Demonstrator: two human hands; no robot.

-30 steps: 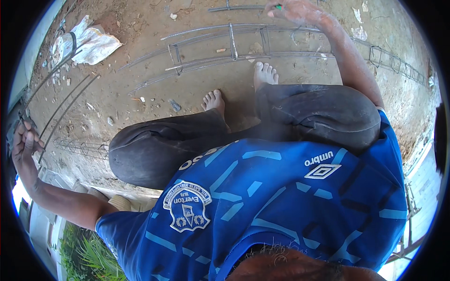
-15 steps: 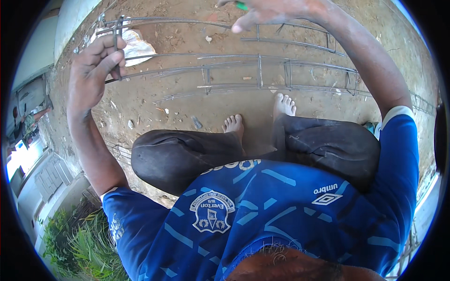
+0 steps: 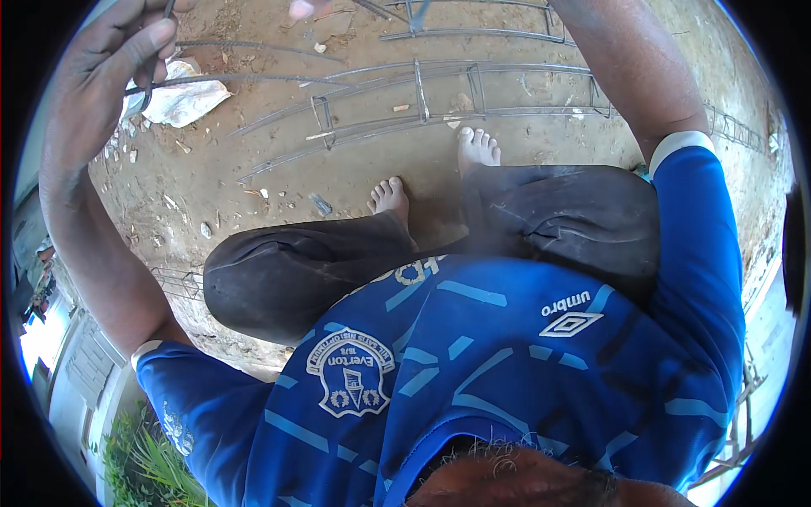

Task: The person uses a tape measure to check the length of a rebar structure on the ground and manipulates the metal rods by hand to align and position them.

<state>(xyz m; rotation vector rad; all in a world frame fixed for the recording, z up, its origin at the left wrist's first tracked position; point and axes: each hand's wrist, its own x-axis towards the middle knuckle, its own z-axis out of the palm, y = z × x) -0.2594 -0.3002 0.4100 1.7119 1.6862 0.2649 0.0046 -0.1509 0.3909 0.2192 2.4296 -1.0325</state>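
Note:
At the upper left, my left hand (image 3: 97,80) is closed around a bent steel stirrup (image 3: 149,89), pinched between thumb and fingers. Long thin rebars (image 3: 253,78) run rightward from there, one meeting the stirrup's lower end. Only a fingertip of my right hand (image 3: 304,8) shows at the top edge; the rest of it lies outside the picture, so its grip is hidden. Beneath my right forearm, the far end of the rebar frame (image 3: 481,34) shows. A second rebar cage (image 3: 418,89) with several stirrups lies on the ground before my feet.
A torn white sack (image 3: 182,97) lies on the dirt ground (image 3: 279,160) near my left hand, among small stones and debris. My bare feet (image 3: 478,148) are close to the cage. More rebar cages lie at far right (image 3: 739,131) and beside my left knee (image 3: 177,283).
My view has shifted, so the cage sits higher in the picture. My left hand, still holding the stirrup, is farther up and left; my right hand has mostly gone out past the top edge.

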